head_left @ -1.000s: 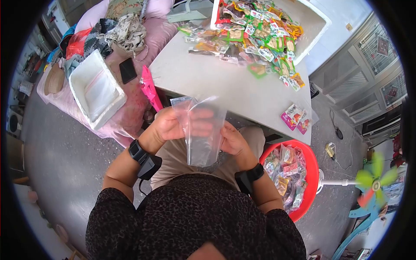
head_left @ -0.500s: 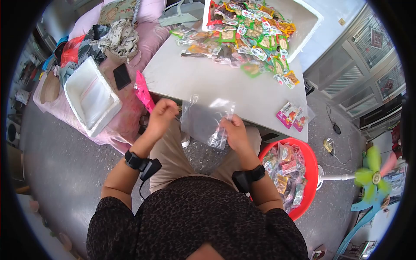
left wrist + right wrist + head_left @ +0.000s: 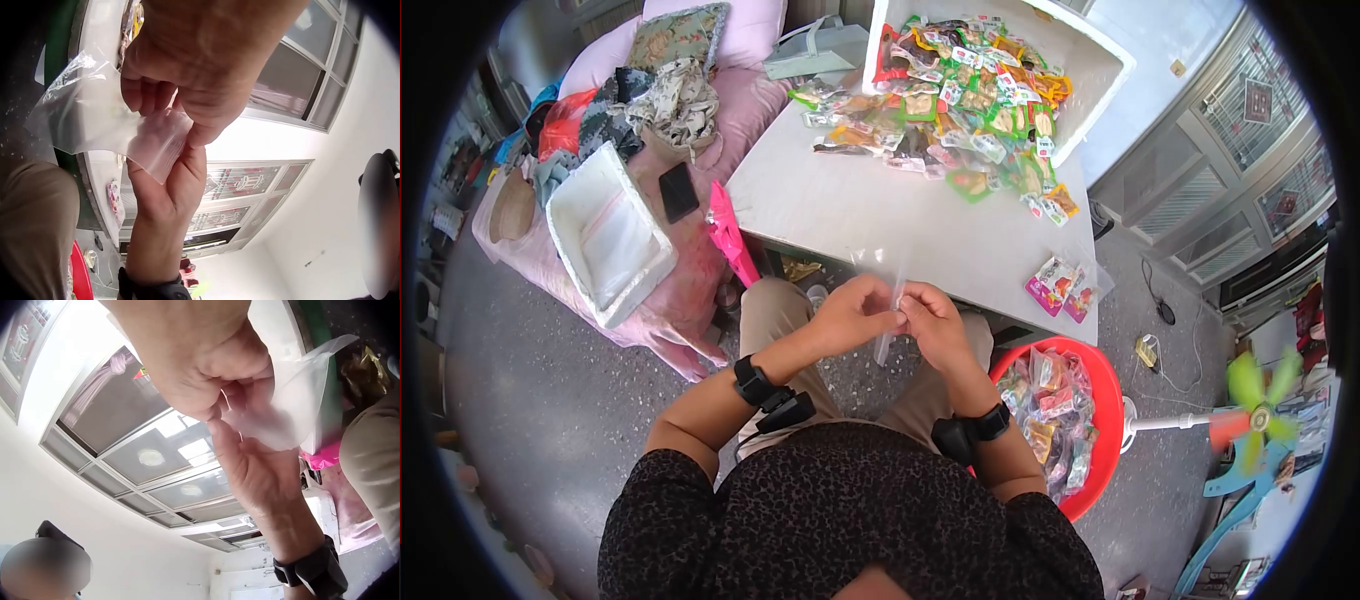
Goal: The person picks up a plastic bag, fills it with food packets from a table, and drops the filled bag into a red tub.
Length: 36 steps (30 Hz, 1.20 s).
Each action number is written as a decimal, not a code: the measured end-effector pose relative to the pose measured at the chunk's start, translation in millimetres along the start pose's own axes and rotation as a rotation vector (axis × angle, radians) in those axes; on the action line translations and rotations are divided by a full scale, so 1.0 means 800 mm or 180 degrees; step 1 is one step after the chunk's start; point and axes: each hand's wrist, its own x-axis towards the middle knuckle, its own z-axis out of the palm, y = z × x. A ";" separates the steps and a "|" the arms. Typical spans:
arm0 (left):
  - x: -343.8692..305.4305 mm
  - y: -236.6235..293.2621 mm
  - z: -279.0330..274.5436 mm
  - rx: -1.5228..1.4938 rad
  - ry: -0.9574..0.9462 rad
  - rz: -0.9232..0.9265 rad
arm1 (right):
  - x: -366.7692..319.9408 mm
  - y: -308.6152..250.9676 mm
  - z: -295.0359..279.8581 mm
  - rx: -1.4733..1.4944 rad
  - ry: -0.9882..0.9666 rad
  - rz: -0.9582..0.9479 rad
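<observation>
Between the two hands is a clear plastic bag (image 3: 887, 338), seen nearly edge-on from the head. The left hand (image 3: 852, 317) pinches its upper edge from one side, the thumb pointing at the other hand. From the other side the right hand (image 3: 934, 325) grips the same edge, fingers curled. Both thumbs meet at the bag's edge. In the left wrist view the bag (image 3: 87, 115) spreads out flat and see-through, with no contents visible. The right wrist view shows the bag (image 3: 294, 412) hanging away from the touching fingertips.
A white table (image 3: 800, 190) stands in front, with a foam box (image 3: 1090, 110) spilling colourful snack packets (image 3: 975, 100). Two pink packets (image 3: 1052, 284) lie near its right edge. A red tub (image 3: 1107, 400) of packets is at the right, an empty foam box (image 3: 615, 240) and phone (image 3: 678, 192) at the left.
The left hand came off the bag, then moved right and took hold of its edge beside the right hand. The bag turned from spread flat to nearly edge-on in the head view.
</observation>
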 end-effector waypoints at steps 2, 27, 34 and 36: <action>0.000 0.006 -0.001 0.0322 -0.0182 0.0106 | 0.002 0.001 -0.005 -0.0189 -0.0053 -0.0105; 0.036 0.036 0.003 0.1618 0.1093 0.0855 | 0.024 -0.041 0.014 -0.3575 0.0700 -0.2604; 0.078 0.016 0.001 0.0622 0.0662 0.0587 | 0.042 -0.047 0.002 -0.3795 0.1048 -0.2847; 0.101 0.004 0.006 -0.0549 0.0482 0.0248 | 0.050 -0.052 -0.006 -0.3865 0.1160 -0.2856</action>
